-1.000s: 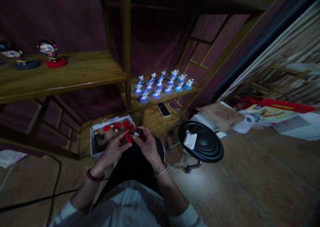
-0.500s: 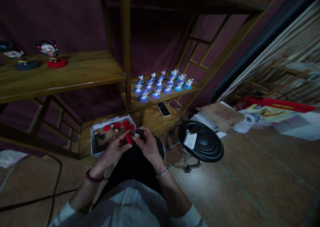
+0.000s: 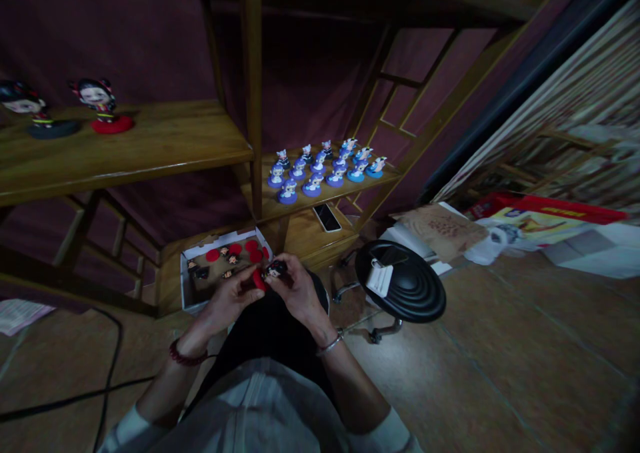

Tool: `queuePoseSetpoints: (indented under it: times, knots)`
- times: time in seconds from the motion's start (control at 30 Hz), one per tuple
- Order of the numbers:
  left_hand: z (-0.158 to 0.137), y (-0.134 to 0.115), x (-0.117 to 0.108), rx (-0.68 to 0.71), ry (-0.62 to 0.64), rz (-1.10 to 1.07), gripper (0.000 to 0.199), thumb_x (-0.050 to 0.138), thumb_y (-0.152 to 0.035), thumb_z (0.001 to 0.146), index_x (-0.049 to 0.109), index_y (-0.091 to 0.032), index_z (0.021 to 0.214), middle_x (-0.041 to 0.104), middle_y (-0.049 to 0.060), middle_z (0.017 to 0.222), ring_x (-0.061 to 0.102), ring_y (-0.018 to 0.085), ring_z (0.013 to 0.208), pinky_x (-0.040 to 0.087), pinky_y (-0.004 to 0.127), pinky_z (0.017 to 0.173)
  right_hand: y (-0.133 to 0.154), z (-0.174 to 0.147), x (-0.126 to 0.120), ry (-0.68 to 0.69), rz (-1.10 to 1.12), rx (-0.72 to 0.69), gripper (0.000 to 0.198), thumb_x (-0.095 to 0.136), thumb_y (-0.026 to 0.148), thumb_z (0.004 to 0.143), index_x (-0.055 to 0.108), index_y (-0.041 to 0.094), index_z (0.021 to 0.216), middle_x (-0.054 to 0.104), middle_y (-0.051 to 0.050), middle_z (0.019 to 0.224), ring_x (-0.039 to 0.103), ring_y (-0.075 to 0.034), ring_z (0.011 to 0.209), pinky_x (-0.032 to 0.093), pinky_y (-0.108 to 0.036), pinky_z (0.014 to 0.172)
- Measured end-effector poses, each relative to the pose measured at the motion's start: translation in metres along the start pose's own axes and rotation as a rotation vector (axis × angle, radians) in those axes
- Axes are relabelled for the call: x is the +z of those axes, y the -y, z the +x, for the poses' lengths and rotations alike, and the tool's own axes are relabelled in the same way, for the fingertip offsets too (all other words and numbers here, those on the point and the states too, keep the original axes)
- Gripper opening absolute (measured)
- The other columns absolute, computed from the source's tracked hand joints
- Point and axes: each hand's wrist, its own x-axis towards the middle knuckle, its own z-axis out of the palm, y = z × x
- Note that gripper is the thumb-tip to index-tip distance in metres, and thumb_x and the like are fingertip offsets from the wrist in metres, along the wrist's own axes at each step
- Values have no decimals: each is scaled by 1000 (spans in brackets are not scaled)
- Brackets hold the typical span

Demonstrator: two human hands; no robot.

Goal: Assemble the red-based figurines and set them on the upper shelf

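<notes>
Between my two hands, over my lap, is a small black-haired figurine [image 3: 276,268] with a round red base [image 3: 259,280]. My left hand [image 3: 231,301] pinches the red base between thumb and fingers. The figurine's head and body are gripped by my right hand [image 3: 296,289]. Whether base and figurine are joined is hard to tell at this size. Just beyond my left hand lies a shallow white box [image 3: 189,286] holding several red discs [image 3: 213,256] and small dark-haired figurine parts [image 3: 233,259].
Several purple- and blue-based figurines [image 3: 313,185] stand on the shelf ahead, with a phone [image 3: 327,218] below them. Two larger figurines [image 3: 104,103] are on the left shelf [image 3: 175,133]. A black stool [image 3: 415,283] carrying a white case [image 3: 380,278] is to my right. Cables [image 3: 107,390] cross the floor.
Both hands stay nearly in place with the figurine and its red base. My right wrist has shifted slightly to the right.
</notes>
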Motion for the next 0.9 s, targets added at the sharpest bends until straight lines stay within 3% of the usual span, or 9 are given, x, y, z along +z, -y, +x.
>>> queuePoseSetpoints:
  times: [0.33, 0.67, 0.9]
  knots:
    - [-1, -5, 1, 5, 40, -29, 51, 67, -37, 73, 56, -21, 120, 62, 6, 120, 53, 24, 114, 38, 38, 101, 3, 3, -1, 34, -70, -25, 25, 62, 26, 75, 52, 22, 98, 59, 1, 87, 58, -14, 79, 48, -27, 74]
    - [0, -2, 4, 42, -55, 37, 53, 68, -37, 70, 57, -20, 119, 56, 6, 128, 49, 25, 120, 33, 41, 105, 7, 0, 1, -17, -49, 31, 27, 63, 25, 73, 53, 21, 98, 60, 0, 87, 59, -14, 77, 49, -26, 73]
    - [-1, -7, 6, 9, 16, -34, 53, 67, -40, 71, 56, -20, 119, 62, 6, 119, 52, 25, 116, 37, 40, 101, 6, -1, 1, -10, -2, 24, 25, 63, 26, 73, 53, 22, 95, 60, 1, 85, 59, -14, 78, 49, -25, 71]
